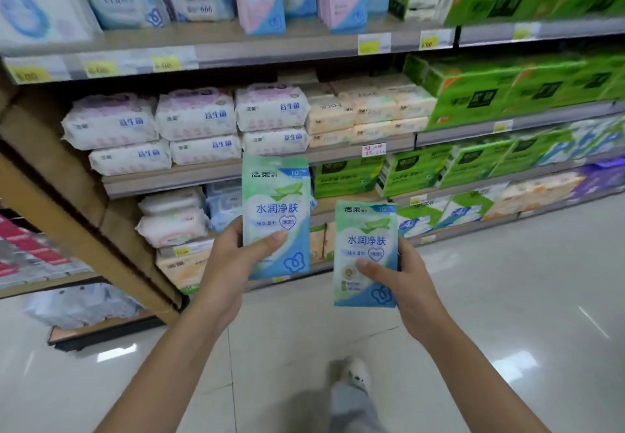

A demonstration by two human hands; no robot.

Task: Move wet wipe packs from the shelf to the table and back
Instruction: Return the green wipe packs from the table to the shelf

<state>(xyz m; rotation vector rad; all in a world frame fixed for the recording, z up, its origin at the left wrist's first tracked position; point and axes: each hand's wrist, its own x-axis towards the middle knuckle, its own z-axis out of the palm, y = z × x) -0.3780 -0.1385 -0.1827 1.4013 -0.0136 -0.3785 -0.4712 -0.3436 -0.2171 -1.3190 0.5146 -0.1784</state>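
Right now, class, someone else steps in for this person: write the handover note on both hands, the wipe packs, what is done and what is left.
Left hand: shut on the higher wipe pack, upright.
Right hand: shut on the lower wipe pack, upright.
Both packs are in the air, in front of the shelves.
Done: two packs in hand.
No table in view, so I cannot tell which way they are going. Left: set them down.

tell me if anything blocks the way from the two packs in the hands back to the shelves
Nothing visible does. The left hand holds one wet wipe pack and the right hand holds another, both upright in open air before the shelves. Only bare floor lies between. The shelves themselves look fully stocked; no free slot shows.
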